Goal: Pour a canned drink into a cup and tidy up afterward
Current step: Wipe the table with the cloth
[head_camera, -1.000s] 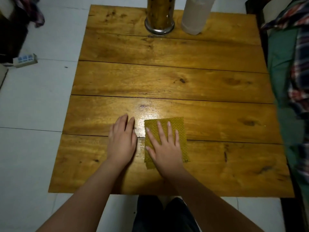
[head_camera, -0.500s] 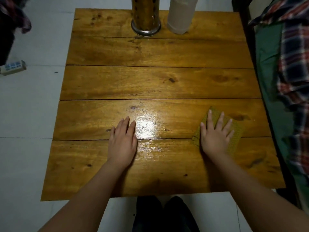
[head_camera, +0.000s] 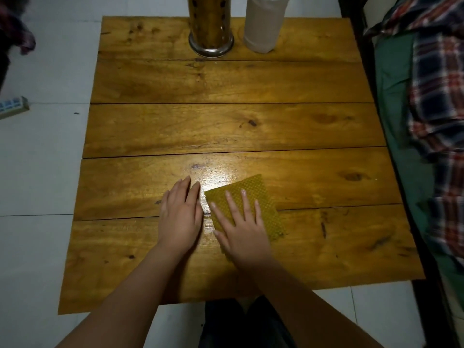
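Perforated metal holder (head_camera: 211, 26) and pale roll (head_camera: 263, 23), top centre; contents indiscernible. My right hand (head_camera: 242, 231), fingers spread, pressed the yellow cloth (head_camera: 247, 194) lower centre; left hand (head_camera: 180, 217) flat beside it. Surface (head_camera: 226, 126) bare toward every edge.

The cloth (head_camera: 247, 204) lies on the table (head_camera: 226, 126) near its front edge; the right hand (head_camera: 242, 228) rests on it; the left hand (head_camera: 181, 212) lies flat just left; a canister (head_camera: 210, 23) and roll (head_camera: 265, 22) stand at the far edge, canister left.

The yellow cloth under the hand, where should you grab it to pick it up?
Probably the far right corner of the yellow cloth, pinched from the right. It lies flat on the wooden table with the right hand pressing its near part, and that corner is bare. The left hand blocks the other side.
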`<state>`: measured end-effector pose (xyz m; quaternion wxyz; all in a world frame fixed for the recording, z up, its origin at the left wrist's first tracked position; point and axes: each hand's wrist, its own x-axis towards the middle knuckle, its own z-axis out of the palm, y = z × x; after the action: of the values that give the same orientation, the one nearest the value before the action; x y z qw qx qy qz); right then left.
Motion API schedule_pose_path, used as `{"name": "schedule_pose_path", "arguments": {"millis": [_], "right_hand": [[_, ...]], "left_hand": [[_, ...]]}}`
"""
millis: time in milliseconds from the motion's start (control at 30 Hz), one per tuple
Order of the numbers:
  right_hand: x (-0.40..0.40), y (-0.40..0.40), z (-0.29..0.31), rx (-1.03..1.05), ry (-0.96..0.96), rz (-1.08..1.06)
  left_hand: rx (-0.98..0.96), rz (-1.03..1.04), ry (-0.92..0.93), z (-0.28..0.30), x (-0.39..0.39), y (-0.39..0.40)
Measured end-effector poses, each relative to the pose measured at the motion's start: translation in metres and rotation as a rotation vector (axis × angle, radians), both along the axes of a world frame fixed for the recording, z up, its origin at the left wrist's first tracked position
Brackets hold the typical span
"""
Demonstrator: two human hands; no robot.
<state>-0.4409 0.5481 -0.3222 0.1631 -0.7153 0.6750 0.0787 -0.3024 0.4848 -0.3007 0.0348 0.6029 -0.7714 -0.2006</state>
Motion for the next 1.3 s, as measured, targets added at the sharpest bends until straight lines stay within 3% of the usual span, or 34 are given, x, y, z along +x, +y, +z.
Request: {"name": "schedule_pose_path", "arguments": {"millis": [533,1000,1200,1300], "right_hand": [[-0.133,-0.027,0.006,0.036,-0.007,-0.589],[-0.186,-0.109,0.011,0.028,-0.053,-0.450],[-0.217,-0.111,0.032,-0.202,-0.153,-0.497],[-0.237,-0.117,0.037,-0.191,-0.133,-0.480]], "left_hand": [[-0.036,-0.114,-0.011,-0.009,-0.042,-0.028],[-0.008,-0.011,-0.054,-0.009,-0.086,-0.065],[-0.018,0.047,0.039,0.003,-0.128,-0.075],[0.015,0.080,0.089,0.007,-0.154,-0.079]]}}
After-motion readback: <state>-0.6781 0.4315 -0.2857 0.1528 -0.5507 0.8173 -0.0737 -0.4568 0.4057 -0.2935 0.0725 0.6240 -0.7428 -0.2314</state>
